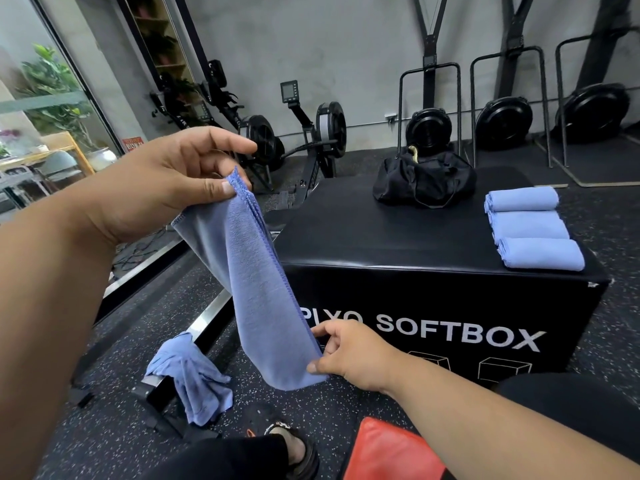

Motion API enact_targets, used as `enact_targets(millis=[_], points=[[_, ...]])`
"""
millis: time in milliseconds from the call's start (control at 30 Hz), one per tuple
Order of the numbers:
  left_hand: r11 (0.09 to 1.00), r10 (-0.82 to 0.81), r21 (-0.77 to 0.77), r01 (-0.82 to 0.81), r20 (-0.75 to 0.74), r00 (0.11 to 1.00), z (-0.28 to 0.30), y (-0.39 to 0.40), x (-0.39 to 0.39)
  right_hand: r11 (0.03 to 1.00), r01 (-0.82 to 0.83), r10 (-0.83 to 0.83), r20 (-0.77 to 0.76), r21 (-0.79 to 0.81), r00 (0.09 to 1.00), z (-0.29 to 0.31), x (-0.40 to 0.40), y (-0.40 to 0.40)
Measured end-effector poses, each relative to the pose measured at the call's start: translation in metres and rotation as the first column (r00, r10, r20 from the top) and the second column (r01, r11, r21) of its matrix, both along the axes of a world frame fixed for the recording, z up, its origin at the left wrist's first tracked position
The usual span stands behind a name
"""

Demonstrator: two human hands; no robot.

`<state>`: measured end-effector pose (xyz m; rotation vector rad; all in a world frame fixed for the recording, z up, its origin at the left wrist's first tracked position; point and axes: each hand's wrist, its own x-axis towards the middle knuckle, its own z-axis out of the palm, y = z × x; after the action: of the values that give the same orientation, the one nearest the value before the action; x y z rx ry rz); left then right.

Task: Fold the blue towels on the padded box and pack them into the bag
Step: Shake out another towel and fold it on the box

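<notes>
in front of me the black padded box [346, 233] carries a black bag [424, 180] at its far edge and three folded blue towels [531, 228] in a row along its right side, each touching the next. on the speckled floor [114, 393] to my left, a crumpled blue towel [194, 382] drapes over a metal rail [207, 317].

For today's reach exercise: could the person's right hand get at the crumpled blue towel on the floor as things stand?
Probably not at once. The right hand is pinching the bottom of the hanging towel, so it is busy. The crumpled towel itself lies uncovered, draped over a metal rail, low on the person's left.
</notes>
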<state>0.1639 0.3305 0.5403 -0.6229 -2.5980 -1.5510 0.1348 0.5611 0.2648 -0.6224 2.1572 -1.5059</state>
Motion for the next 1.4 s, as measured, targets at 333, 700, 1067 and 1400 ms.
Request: enact_targets(millis=[333, 700, 1067, 1400], points=[[0.999, 0.019, -0.026, -0.020, -0.024, 1.000, -0.003, -0.003, -0.001, 0.998, 0.042, -0.042, -0.010, 0.050, 0.999, -0.005, -0.002, 0.000], [0.896, 0.351, 0.308, -0.320, -0.052, 0.935, -0.051, -0.041, -0.020, 0.601, 0.453, -0.054, 0.532, -0.659, 0.845, 0.019, -0.040, 0.076], [0.750, 0.334, 0.439, -0.494, 0.393, 0.857, -0.182, -0.023, -0.047, 0.718, 0.446, -0.441, 0.147, -0.535, 0.885, 0.051, -0.072, 0.150], [0.736, 0.366, 0.377, -0.563, 0.477, 0.799, -0.252, 0.014, -0.115, 0.718, 0.569, -0.570, 0.131, -0.400, 0.811, 0.016, -0.099, 0.181]])
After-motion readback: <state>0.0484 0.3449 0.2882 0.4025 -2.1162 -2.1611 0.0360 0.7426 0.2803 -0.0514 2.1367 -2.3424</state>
